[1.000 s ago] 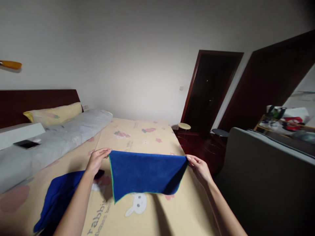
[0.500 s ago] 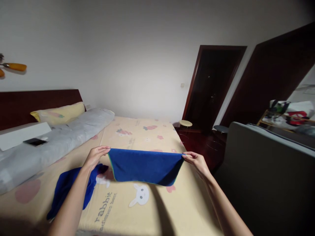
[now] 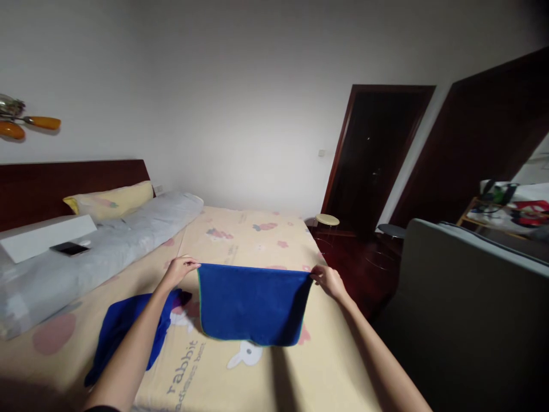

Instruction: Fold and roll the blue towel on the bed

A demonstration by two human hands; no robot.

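A: Where is the blue cloth (image 3: 255,306) held?

B: Over the bed (image 3: 338,372). One top corner is pinched by the left hand (image 3: 179,272), the other by the right hand (image 3: 329,280); fingers closed on both. Top edge is drawn nearly straight, the rest hangs. Contact with the bed below can't be told.

A: Handling?

B: Judged light, soft, limp; lower edge is left wavy. Not fragile, and little slip is expected from what looks like napped fabric.

A: Best hold?

B: Corners, as used. If it's pinched mid-edge, sagging is to be expected.

A: Around it?

B: A second blue cloth (image 3: 115,325) is seen crumpled on the bed, partly hidden by the left forearm (image 3: 139,343). Farther off, grey bedding (image 3: 141,229) is topped by a phone (image 3: 71,248).
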